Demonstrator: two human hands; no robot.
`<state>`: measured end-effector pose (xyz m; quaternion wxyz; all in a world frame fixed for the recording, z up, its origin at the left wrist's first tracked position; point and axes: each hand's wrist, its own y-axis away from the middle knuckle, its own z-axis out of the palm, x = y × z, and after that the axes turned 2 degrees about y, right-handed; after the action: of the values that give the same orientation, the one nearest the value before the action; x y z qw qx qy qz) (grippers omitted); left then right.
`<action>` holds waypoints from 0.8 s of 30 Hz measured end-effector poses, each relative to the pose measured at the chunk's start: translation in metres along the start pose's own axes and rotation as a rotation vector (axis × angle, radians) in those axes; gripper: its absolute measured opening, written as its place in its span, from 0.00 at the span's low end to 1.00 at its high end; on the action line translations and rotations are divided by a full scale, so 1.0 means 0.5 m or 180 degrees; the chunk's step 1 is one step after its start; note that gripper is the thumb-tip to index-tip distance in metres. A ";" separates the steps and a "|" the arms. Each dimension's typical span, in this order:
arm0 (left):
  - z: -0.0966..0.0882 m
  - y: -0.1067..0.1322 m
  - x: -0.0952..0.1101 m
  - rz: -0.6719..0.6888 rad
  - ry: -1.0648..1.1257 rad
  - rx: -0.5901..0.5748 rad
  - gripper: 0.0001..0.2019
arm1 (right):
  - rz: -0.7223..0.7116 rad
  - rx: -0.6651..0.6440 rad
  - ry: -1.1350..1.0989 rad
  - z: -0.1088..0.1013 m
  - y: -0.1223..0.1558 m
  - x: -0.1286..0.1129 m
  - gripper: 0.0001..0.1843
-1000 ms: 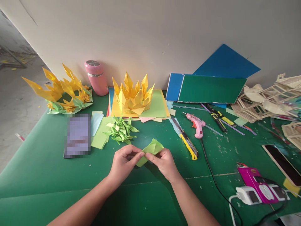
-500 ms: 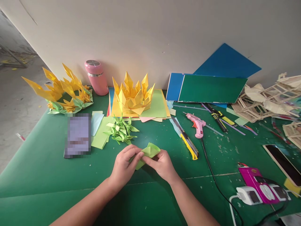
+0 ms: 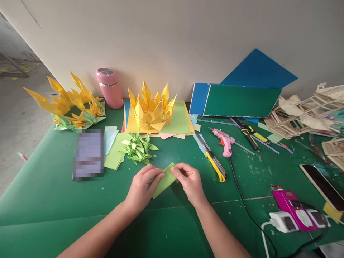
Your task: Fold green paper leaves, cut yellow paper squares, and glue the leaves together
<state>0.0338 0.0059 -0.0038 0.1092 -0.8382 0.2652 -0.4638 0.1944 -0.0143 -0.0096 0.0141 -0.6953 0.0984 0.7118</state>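
1. The folded green paper (image 3: 163,181) is a light lime piece, pressed flat into a narrow slanted band, with its near-left end low and its far-right end rising to a corner
2. It is over the green table (image 3: 67,200), near the front middle of the scene; whether its lower end touches the surface cannot be told
3. It spans the gap between both hands, with the left hand (image 3: 141,190) at its near-left side and the right hand (image 3: 189,182) at its far-right end
4. The left hand is curled in, thumb and fingers pinching the band's left edge
5. The right hand is likewise curled, thumb and forefinger gripping the raised corner
6. Just beyond the hands, a cluster of small green folded pieces (image 3: 138,148) lies beside light green sheets (image 3: 114,157)
7. To the right lie a yellow utility knife (image 3: 215,165) and, farther off, a pink glue gun (image 3: 225,142)
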 end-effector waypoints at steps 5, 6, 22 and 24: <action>0.001 0.000 0.000 -0.0087 -0.0012 -0.0030 0.08 | -0.0049 0.0143 0.0214 0.000 -0.001 0.000 0.13; 0.001 0.000 -0.001 -0.0093 -0.0010 -0.0038 0.09 | -0.0054 0.0145 0.0228 0.000 -0.001 0.000 0.13; 0.005 0.004 -0.006 -0.0056 0.0094 -0.0239 0.09 | -0.0115 0.0255 0.0103 -0.004 -0.001 0.002 0.11; 0.005 0.003 -0.006 -0.0053 0.0104 -0.0269 0.09 | -0.0092 0.0253 0.0078 -0.004 -0.001 0.003 0.11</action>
<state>0.0341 0.0059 -0.0080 0.0655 -0.8366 0.2793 -0.4667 0.1965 -0.0145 -0.0111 0.0507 -0.7043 0.1166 0.6984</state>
